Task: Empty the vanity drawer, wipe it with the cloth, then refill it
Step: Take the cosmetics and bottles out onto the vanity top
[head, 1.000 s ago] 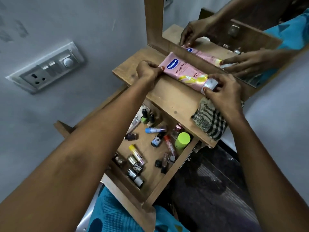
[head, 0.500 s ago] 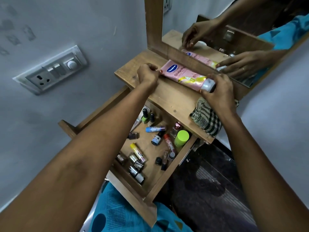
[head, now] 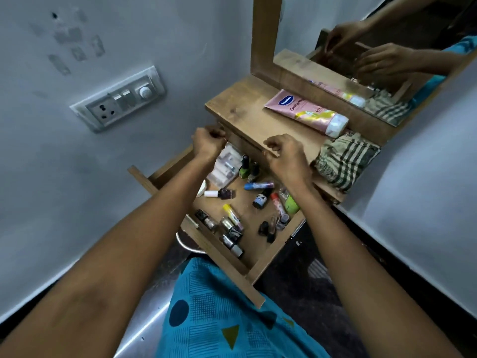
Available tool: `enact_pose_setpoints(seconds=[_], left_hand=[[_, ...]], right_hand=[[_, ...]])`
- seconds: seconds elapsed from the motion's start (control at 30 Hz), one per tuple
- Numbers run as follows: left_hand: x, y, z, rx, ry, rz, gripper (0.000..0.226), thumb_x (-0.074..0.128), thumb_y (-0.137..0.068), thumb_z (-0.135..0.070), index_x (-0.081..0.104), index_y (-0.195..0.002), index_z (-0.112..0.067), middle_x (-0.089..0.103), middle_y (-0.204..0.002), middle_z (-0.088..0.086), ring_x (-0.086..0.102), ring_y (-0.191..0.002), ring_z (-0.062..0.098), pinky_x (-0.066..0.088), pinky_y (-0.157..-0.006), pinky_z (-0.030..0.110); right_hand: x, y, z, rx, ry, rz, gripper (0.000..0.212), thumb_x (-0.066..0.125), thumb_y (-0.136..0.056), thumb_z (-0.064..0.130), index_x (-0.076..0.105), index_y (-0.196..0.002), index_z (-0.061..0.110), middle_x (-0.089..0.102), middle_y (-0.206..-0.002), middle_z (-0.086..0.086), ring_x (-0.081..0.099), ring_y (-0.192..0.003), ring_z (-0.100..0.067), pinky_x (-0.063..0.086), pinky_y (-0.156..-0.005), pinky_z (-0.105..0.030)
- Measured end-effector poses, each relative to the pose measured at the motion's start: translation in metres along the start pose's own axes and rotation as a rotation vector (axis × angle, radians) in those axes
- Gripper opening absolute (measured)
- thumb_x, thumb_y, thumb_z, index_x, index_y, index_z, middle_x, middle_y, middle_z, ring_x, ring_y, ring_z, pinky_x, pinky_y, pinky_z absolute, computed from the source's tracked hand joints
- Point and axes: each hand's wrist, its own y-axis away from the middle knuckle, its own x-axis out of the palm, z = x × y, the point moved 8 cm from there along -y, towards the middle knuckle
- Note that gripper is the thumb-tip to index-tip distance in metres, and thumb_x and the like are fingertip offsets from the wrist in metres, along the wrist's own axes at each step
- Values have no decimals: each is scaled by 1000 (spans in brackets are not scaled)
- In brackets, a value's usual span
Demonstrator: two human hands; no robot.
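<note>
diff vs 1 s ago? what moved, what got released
Both hands let go of the pink lotion tube, which now lies on the vanity top by the mirror. The left hand and right hand pulled back toward the open drawer, fingers curled, holding nothing. The checked cloth and drawer contents stayed put.

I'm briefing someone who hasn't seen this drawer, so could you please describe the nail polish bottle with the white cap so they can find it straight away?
Start at the open wooden drawer below the vanity shelf. Near its left side, just right of the left forearm, the nail polish bottle lies on its side. It alone pairs a white cap with dark purplish glass; the two upright bottles behind it have black caps.
</note>
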Motion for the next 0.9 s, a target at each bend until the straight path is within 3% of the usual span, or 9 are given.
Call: enact_pose_setpoints(seconds=[0.1,0.17,0.23,0.3,0.5,0.57,0.7,0.83,0.9], left_hand=[[-11,3,35,-71,-40,15,15,54,-79,11,66,-88,7,56,-65,8,52,-60,18,44,-63,26],[-17,3,56,-129,-56,4,19,56,-79,11,64,-96,11,63,-78,18,60,-75,27,47,-65,32],[-20,2,73,-167,-98,-16,21,59,-78,9,64,-99,11,65,-102,27,62,-100,34,49,-81,39],[-23,-2,81,-150,-170,-32,23,58,-79,7,63,-100,14,63,-108,30,59,-106,38,46,-86,42],[-24,-10,92,-139,-317,-45,25,49,-87,-1,63,-101,14,63,-109,30,59,-104,38,40,-76,32],[-21,-13,96,-186,-300,-54,26,47,-87,0,62,-104,13,62,-113,28,57,-108,37,41,-80,30],[-9,-10,107,-389,-5,-73,31,54,-84,1,56,-114,8,59,-121,22,56,-112,32,44,-79,26],[1,0,103,-605,416,-123,37,54,-82,5,49,-119,9,55,-124,23,58,-109,34,50,-85,38],[0,2,101,-659,496,-138,32,54,-82,6,51,-114,9,54,-126,25,61,-99,35,53,-79,34]], right_hand=[[37,10,4,55,8,65,20,58,-84,5,66,-103,5,65,-105,-15,63,-93,-29,52,-84,-42],[61,16,0,143,-8,83,20,55,-84,3,67,-100,4,68,-102,-18,64,-94,-31,52,-84,-41],[84,21,-9,268,-86,93,19,54,-84,0,68,-96,2,69,-98,-18,65,-91,-28,53,-83,-34],[104,25,-21,409,-158,91,16,55,-85,-1,68,-94,1,70,-97,-15,64,-86,-20,50,-77,-25],[142,31,-40,619,-221,38,11,57,-86,3,66,-91,0,68,-96,-16,64,-91,-26,51,-78,-31],[145,30,-42,650,-240,5,11,59,-85,4,65,-93,0,68,-97,-16,63,-90,-27,47,-72,-26],[150,28,-45,697,-290,-40,17,59,-85,3,65,-100,-3,68,-102,-19,63,-94,-28,39,-64,-16],[152,29,-47,762,-416,-85,18,59,-83,-2,63,-100,-6,67,-102,-21,63,-98,-29,45,-80,-22],[152,31,-47,803,-501,-108,19,60,-82,-4,62,-101,-6,67,-102,-21,63,-98,-29,46,-83,-24]])
